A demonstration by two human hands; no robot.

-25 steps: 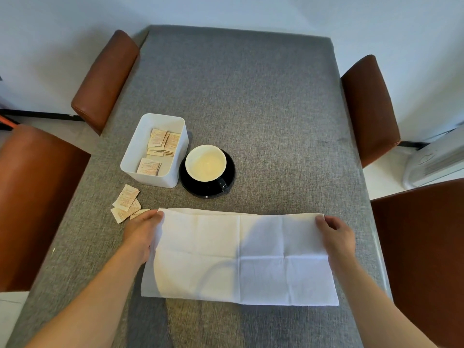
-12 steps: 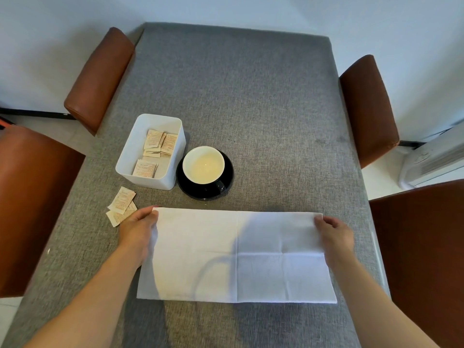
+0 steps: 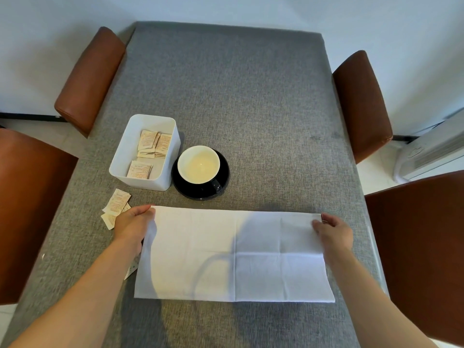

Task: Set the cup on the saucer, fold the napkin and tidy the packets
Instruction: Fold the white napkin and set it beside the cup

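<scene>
A white napkin lies flat on the grey table, folded into a wide rectangle. My left hand pinches its far left corner and my right hand holds its far right corner. Beyond it a cup, black outside and cream inside, stands on a black saucer. A white box left of the cup holds several tan packets. A few loose packets lie on the table in front of the box, partly hidden by my left hand.
The grey cloth-covered table stretches away from me. Brown chairs stand at far left, near left, far right and near right. A white appliance sits on the floor at right.
The napkin's far edge and both hands have shifted slightly toward me, and the napkin now lies flatter. Cup, saucer, box and packets have not moved.
</scene>
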